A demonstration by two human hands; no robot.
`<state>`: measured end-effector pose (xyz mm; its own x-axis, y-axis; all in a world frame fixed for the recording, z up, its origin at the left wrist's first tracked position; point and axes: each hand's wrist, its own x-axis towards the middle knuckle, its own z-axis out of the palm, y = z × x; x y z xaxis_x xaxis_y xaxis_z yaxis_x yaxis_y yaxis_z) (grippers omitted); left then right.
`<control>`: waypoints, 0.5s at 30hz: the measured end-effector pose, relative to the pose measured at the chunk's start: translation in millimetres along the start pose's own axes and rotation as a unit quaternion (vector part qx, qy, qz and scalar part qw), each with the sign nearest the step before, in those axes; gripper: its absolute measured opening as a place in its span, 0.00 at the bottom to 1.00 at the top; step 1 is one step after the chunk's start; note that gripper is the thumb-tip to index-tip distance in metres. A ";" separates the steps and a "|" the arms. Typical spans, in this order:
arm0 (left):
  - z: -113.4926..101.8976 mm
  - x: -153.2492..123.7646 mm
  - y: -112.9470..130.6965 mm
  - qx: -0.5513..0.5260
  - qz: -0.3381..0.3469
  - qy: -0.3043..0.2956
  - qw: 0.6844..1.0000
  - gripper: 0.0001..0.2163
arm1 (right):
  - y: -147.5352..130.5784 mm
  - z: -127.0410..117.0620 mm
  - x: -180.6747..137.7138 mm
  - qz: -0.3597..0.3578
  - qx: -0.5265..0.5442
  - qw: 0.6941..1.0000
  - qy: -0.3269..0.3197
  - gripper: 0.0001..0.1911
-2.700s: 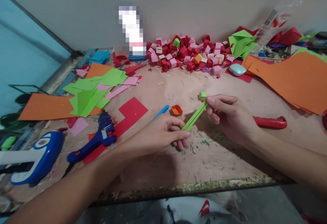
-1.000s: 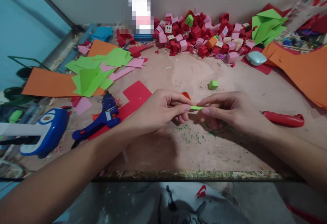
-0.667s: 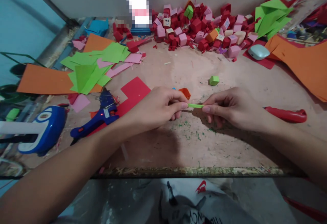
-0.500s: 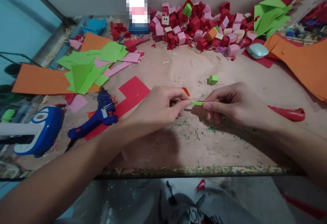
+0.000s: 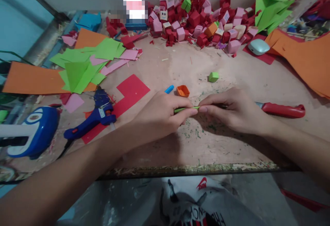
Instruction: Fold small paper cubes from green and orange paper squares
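Observation:
Thumb and fingers of my left hand (image 5: 165, 112) pinch a narrow green strip (image 5: 179, 110), likely paper or thin foam. My right hand (image 5: 232, 111) pinches the strip's other end, so the two hands nearly meet over the table. Just behind my left fingers sits a small open orange box (image 5: 183, 91). A blue pointed tip (image 5: 169, 89) pokes out behind that hand. Farther back stands a small green cube (image 5: 213, 77). The red-handled tool (image 5: 283, 110) lies partly hidden behind my right hand; its kind is unclear.
A blue glue gun (image 5: 90, 121) rests on a red sheet (image 5: 134, 88) at left. Green sheets (image 5: 82, 71) and an orange sheet (image 5: 33, 78) lie beyond it. Many small red and pink boxes (image 5: 194, 20) are heaped at the back. A pale rounded case (image 5: 258, 47) is at right.
My hands have come closer together along the green strip, which now shows left of my left fingertips. More of the orange box, the blue tip and the red-handled tool is visible; the view has shifted slightly.

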<state>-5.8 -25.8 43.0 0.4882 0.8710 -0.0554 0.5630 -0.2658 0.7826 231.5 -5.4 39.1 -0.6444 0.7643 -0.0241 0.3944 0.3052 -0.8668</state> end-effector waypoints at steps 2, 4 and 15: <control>0.9 0.2 0.0 -0.055 -0.011 0.006 0.998 0.14 | -3.3 -0.3 -0.8 0.013 0.024 0.999 0.022 0.17; 1.7 0.0 -0.4 -0.102 -0.012 0.017 0.995 0.15 | -5.7 -1.5 -1.0 0.033 0.049 0.998 0.038 0.17; -4.3 2.5 -4.4 -0.020 0.016 -0.002 1.000 0.11 | 2.2 -4.6 -0.6 0.071 0.112 0.991 0.003 0.18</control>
<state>-9.8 -20.7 42.1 0.5092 0.8600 -0.0322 0.5198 -0.2776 0.8079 235.8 -2.5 39.6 -0.5886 0.7940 -0.1523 0.3249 0.0598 -0.9439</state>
